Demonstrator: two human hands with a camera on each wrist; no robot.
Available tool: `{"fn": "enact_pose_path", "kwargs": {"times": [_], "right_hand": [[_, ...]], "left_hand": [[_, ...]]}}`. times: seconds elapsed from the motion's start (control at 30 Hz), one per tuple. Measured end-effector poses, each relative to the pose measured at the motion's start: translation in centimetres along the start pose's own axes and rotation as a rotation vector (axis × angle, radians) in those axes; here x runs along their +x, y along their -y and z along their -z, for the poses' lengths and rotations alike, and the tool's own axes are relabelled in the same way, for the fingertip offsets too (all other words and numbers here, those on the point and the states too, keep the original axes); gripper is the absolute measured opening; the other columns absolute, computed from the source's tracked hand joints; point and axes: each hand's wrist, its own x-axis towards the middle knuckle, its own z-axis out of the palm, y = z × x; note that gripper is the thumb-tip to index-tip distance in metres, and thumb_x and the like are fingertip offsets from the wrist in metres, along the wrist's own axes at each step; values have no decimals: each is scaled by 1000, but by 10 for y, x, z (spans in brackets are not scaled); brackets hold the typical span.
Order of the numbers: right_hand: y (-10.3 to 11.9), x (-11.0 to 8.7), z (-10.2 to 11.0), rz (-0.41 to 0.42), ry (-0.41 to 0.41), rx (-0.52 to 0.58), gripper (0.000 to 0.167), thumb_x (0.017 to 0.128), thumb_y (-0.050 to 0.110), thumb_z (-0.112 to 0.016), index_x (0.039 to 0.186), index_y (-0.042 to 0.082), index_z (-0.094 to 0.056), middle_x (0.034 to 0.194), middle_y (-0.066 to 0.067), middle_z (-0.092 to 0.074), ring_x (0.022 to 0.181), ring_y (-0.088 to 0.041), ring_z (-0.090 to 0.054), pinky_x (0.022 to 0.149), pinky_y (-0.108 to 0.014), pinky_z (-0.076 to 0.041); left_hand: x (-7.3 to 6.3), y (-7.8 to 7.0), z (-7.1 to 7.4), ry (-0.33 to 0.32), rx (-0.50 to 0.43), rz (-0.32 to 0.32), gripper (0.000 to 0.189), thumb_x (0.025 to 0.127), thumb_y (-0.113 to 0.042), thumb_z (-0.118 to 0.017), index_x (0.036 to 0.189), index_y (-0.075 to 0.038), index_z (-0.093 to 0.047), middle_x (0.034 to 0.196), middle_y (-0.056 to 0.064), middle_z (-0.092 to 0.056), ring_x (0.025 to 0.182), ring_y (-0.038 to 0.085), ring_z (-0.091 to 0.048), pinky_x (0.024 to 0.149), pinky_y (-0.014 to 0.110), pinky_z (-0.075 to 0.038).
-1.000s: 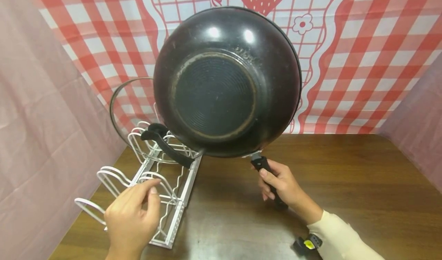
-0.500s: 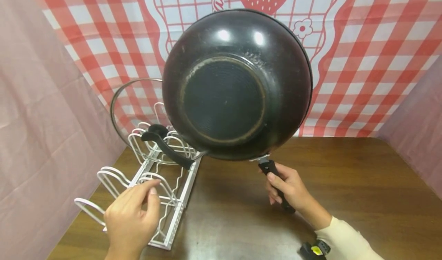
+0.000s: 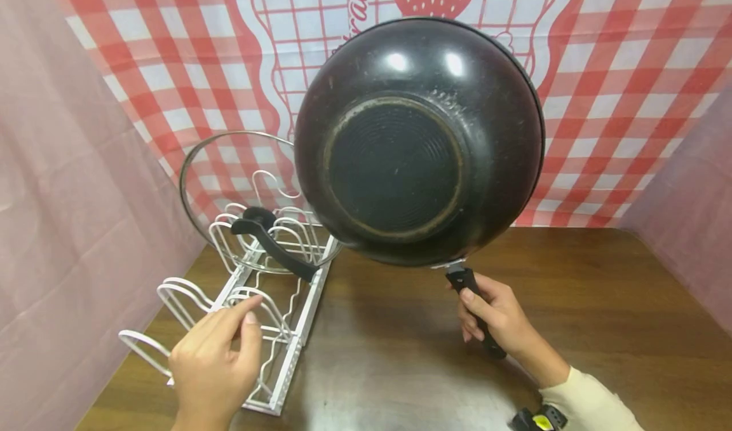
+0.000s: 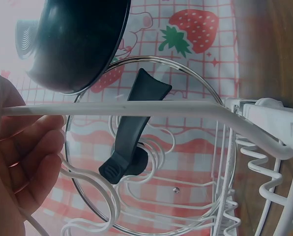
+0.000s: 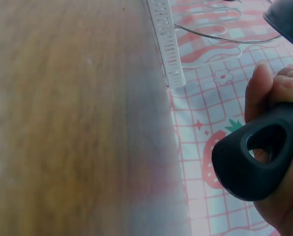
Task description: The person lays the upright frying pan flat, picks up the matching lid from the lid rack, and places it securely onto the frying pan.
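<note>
In the head view my right hand (image 3: 500, 313) grips the black handle (image 3: 474, 304) of a dark wok (image 3: 394, 164). The wok is held up in the air, its round underside facing me. The handle's end with its hanging hole (image 5: 254, 152) sticks out past the palm in the right wrist view. My left hand (image 3: 214, 358) is at the near part of a white wire pan rack (image 3: 311, 304), fingers curled at one of its loops (image 4: 112, 108). A glass lid (image 3: 197, 218) with a black handle (image 3: 277, 253) stands upright in the rack's far part.
The rack stands on a brown wooden table (image 3: 400, 367), towards its left side. Behind hangs a red-and-white checked cloth (image 3: 617, 100) with strawberry prints. Pink cloth (image 3: 74, 196) hangs at the left. A black strap with a yellow piece (image 3: 540, 421) is at the right wrist.
The wok has moved to the right and slightly down in my right hand, uncovering more of the glass lid and a rear rack loop. My left hand has stayed at the rack.
</note>
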Motion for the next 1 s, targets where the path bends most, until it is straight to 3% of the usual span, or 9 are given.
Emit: {"fn": "enact_pose_path", "kwargs": {"times": [0.3,0.6,1.0], "right_hand": [[5,-6,7,-26,2,-52,25,101,-9,-40,115,0,-59,53,-15,-45,34,-27,-46,39,-38,-50],[7,-15,15,48,-14,-42,32,98,-17,-37,119,-5,-58,56,-11,-46,36,-19,-45,39,-36,-49],[3,-21,22,117,-28,38,35,95,-22,-29,115,-9,-55,57,-12,-46,36,-21,-44,38,-36,-47]], "left_hand": [[0,-1,4,-17,-3,4,29,84,-13,-51,90,-4,-78,70,7,-71,52,22,-59,49,35,-45],[1,0,2,-22,6,-7,29,84,-13,-51,89,-4,-78,70,7,-71,51,23,-59,48,35,-44],[2,0,0,-16,1,-15,29,84,-12,-51,89,-4,-78,66,5,-69,48,19,-55,45,33,-43]]}}
